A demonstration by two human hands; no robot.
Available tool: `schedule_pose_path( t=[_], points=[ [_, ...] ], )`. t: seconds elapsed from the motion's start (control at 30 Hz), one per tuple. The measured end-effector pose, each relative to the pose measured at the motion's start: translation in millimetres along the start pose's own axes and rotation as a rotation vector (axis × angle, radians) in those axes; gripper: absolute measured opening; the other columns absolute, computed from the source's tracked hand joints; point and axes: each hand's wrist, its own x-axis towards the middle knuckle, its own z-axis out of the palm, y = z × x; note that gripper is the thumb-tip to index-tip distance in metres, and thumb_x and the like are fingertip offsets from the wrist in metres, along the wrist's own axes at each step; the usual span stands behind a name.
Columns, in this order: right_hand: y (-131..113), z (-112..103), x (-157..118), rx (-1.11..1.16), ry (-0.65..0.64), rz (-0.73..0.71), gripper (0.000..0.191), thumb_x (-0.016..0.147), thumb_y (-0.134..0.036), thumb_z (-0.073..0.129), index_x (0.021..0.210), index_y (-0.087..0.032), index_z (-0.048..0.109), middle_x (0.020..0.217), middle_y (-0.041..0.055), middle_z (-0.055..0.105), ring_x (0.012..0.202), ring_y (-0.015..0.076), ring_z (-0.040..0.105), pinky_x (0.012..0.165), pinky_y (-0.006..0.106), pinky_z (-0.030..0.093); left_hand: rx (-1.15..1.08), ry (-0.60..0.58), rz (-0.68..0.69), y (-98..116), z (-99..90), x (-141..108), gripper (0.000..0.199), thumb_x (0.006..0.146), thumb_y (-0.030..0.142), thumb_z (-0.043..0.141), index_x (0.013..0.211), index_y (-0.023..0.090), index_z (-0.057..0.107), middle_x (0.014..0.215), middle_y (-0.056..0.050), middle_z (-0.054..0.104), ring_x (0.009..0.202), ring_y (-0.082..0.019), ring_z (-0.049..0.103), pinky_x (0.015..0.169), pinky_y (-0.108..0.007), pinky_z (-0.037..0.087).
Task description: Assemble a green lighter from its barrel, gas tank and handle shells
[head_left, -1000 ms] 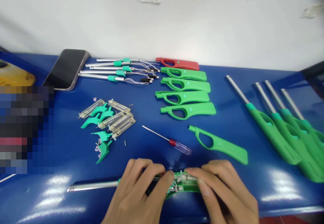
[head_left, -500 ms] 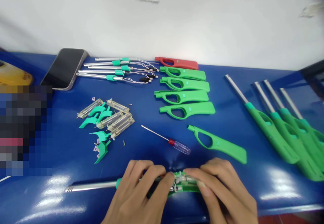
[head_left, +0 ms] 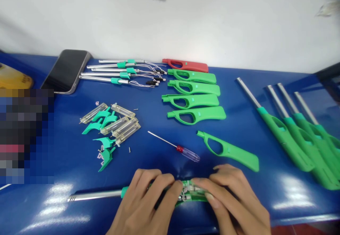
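Observation:
Both hands work at a green long-reach lighter [head_left: 186, 197] lying near the table's front, its inside exposed. My left hand [head_left: 148, 201] is closed around its forward part, and the metal barrel [head_left: 97, 195] sticks out to the left. My right hand [head_left: 233, 199] pinches the handle end, where a clear fuel tank sits partly hidden beneath my fingers. Between the hands, a white wire and small parts show. A loose green handle half [head_left: 236, 151] lies just beyond my right hand. A screwdriver [head_left: 183, 150] with a red and clear handle rests past my fingertips.
Green handle halves [head_left: 199, 114] and a red one [head_left: 191, 66] lie in the middle. Barrels with wires [head_left: 111, 74], clear tanks [head_left: 126, 132], teal triggers [head_left: 106, 158] and small screws lie left. Whole lighters [head_left: 287, 139] stand right. A phone [head_left: 66, 72] lies back left.
My right fingers have shifted very slightly left over the lighter's handle end. Otherwise the hands and the lighter hold nearly the same place.

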Motion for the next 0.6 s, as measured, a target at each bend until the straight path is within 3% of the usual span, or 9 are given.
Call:
schedule_pose_path(
  t=[0.33,0.6],
  points=[
    [1.1,-3.1,4.3,0.002,-0.014,-0.038,0.034,0.097,0.002,0.057,0.119,-0.018,0.075,0.1,0.0027,0.064,0.095,0.0154,0.062,0.098,0.035,0.051,0.072,0.024,0.05,-0.1,-6.4,0.9,0.034,0.107,0.009,0.053,0.133,0.021,0.072,0.129,-0.006,0.076,0.113,-0.024,0.068,0.1,-0.041,0.053],
    [0.9,-2.5,7.1,0.017,-0.029,-0.058,0.033,0.098,0.001,0.056,0.118,-0.018,0.075,0.1,0.0017,0.061,0.096,0.0143,0.059,0.103,0.033,0.05,0.079,0.078,0.08,2.6,-8.5,3.5,0.029,0.109,0.014,0.054,0.131,0.018,0.072,0.128,-0.007,0.075,0.116,-0.024,0.064,0.101,-0.038,0.052]
  ],
)
